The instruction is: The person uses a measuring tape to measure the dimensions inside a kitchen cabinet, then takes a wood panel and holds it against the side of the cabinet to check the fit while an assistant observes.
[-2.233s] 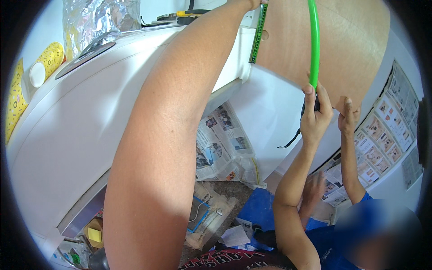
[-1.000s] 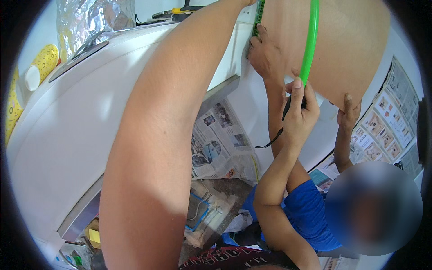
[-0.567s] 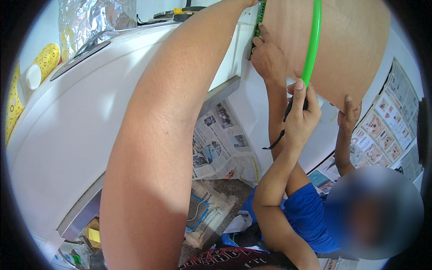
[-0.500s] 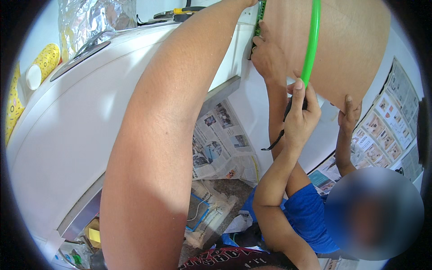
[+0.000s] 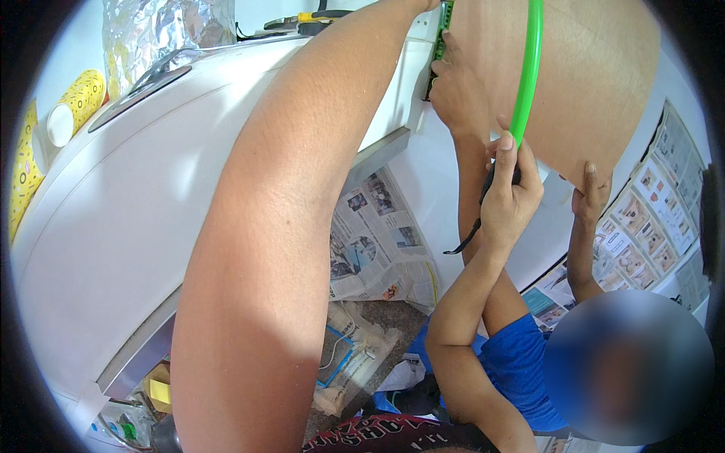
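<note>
My right hand (image 5: 512,189) is closed around a tape measure; its bright green blade (image 5: 529,68) runs up over a light brown wooden board (image 5: 593,83). A black cord hangs beside my wrist, and most of the case is hidden in my palm. My left arm reaches up across the white surface, and only a sliver of my left hand (image 5: 430,4) shows at the top edge, its fingers out of sight. Another person's hand (image 5: 462,98) presses near a green and black strip (image 5: 440,53) at the board's left edge. That person's other hand (image 5: 593,192) grips the board's lower corner.
A rounded white surface (image 5: 113,249) fills the left, with yellow patterned paper cups (image 5: 79,106) and crumpled foil (image 5: 170,23) at its far side. Pliers with yellow on the handle (image 5: 313,16) lie at the top. Newspaper (image 5: 381,241) hangs below; the co-worker's blue sleeve (image 5: 521,362) is close at right.
The whole view has shifted slightly, so things appear a little further right and lower. Both people's hands keep their holds on the tape measure and the board.
</note>
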Demonstrator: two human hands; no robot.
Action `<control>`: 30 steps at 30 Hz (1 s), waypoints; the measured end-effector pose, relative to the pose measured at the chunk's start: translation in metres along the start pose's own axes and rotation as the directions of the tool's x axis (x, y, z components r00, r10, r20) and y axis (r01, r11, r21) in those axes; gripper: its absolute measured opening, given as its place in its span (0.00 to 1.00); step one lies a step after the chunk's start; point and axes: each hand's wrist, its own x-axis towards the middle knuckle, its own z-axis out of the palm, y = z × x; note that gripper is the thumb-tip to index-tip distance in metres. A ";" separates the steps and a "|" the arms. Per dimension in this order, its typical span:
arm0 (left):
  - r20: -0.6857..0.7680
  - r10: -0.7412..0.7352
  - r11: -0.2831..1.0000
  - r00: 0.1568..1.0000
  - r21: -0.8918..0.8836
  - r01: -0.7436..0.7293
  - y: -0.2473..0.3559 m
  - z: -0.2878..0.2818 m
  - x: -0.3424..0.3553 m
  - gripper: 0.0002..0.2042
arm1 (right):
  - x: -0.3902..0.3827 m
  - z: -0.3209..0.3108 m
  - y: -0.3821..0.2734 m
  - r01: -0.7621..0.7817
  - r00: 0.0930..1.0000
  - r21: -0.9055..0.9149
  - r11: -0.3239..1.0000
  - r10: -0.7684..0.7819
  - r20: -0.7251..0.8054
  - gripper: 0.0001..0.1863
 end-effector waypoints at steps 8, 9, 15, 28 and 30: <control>0.005 0.001 1.000 1.000 0.016 -0.001 0.002 -0.002 -0.002 0.14 | 0.002 -0.002 -0.004 0.009 1.000 -0.029 1.000 -0.008 0.011 0.16; 0.022 -0.025 1.000 0.999 0.005 0.025 0.003 -0.002 -0.002 0.14 | 0.002 -0.003 -0.005 -0.005 1.000 -0.034 0.999 0.005 0.020 0.16; 0.019 -0.006 1.000 1.000 0.003 0.006 0.004 -0.004 -0.004 0.14 | 0.003 0.001 -0.002 0.024 1.000 0.020 1.000 -0.023 -0.007 0.16; 0.021 -0.017 1.000 1.000 -0.002 0.017 0.004 -0.005 -0.004 0.14 | 0.002 0.003 -0.004 0.007 1.000 0.010 1.000 -0.007 0.006 0.16; 0.016 -0.018 1.000 1.000 -0.007 0.018 0.003 -0.005 -0.005 0.14 | 0.002 0.003 -0.007 -0.031 0.999 -0.001 1.000 0.031 0.023 0.16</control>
